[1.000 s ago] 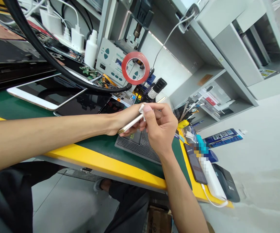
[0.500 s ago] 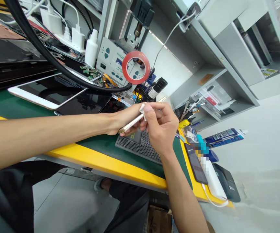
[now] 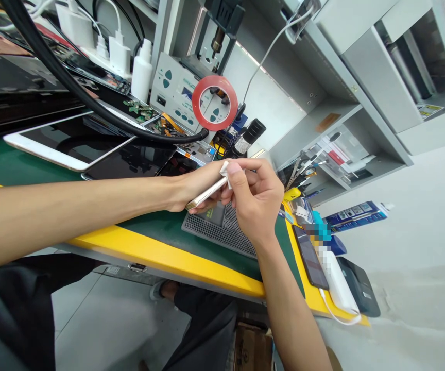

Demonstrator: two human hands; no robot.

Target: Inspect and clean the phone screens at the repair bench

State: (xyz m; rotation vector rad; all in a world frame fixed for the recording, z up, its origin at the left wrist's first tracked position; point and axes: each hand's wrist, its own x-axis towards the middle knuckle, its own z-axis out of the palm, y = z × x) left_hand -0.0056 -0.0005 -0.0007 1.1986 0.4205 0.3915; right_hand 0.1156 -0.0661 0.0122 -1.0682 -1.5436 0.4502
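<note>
Seen from the head camera, a person's two bare hands meet above a green-surfaced worktop with a smooth yellow border (image 3: 160, 256), working around a slim flat device with a pale, metallic-looking edge (image 3: 207, 194). The device is held off the surface, nearly edge-on and tilted, its lower end toward the left wrist.

The left forearm stretches almost level across the view; the left hand (image 3: 201, 181) supports the device, its fingers curled under and around it. The right forearm rises from the lower right, and the right hand (image 3: 256, 201) bends inward, thumb and forefinger pinched closed on a small, creased white scrap (image 3: 225, 169) at the device's upper end. Whether the scrap is paper or cloth cannot be told.

Below the hands lies a grey tray with a perforated, mesh-like surface (image 3: 224, 232), its green lettering too small to read. Beyond stand a red ring-shaped roll (image 3: 198, 103), a pale grey control box with green arrow-shaped buttons (image 3: 176, 85) and small, illegible print, and a white plastic bottle (image 3: 141, 74). A thick, smooth black hose (image 3: 68, 85) arches over a white-framed tablet with a glossy dark screen (image 3: 45, 150). At right, a dark glossy phone (image 3: 310, 257) rests beside a long white power bank or strip (image 3: 338, 283).
</note>
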